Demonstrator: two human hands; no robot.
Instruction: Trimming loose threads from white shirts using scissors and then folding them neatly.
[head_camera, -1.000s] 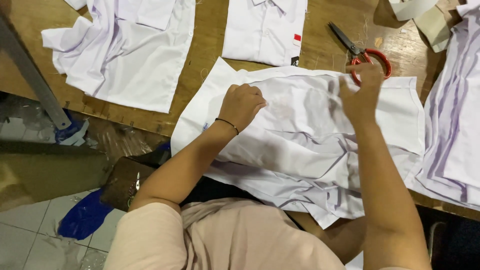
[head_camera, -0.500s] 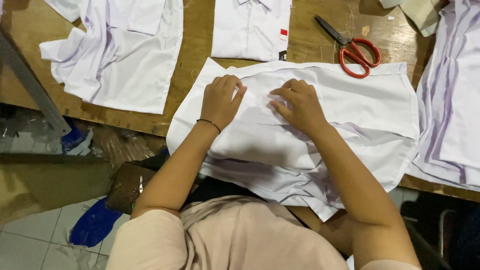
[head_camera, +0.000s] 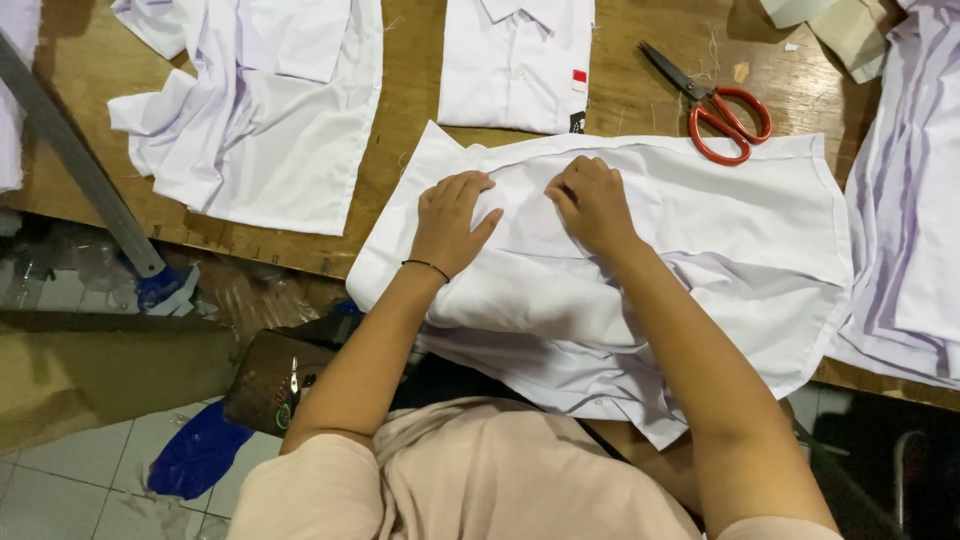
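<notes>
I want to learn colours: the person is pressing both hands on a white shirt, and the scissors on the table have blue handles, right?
Not quite: the head view shows the scissors have red handles. Both the left hand and right hand do press on the white shirt.

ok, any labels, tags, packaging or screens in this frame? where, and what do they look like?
Small red rectangular label: right edge of the folded white shirt at the top of the wooden table.
Small black tag: same shirt's lower right corner, dark with tiny light marks.
No packages, signs or screens visible.
</notes>
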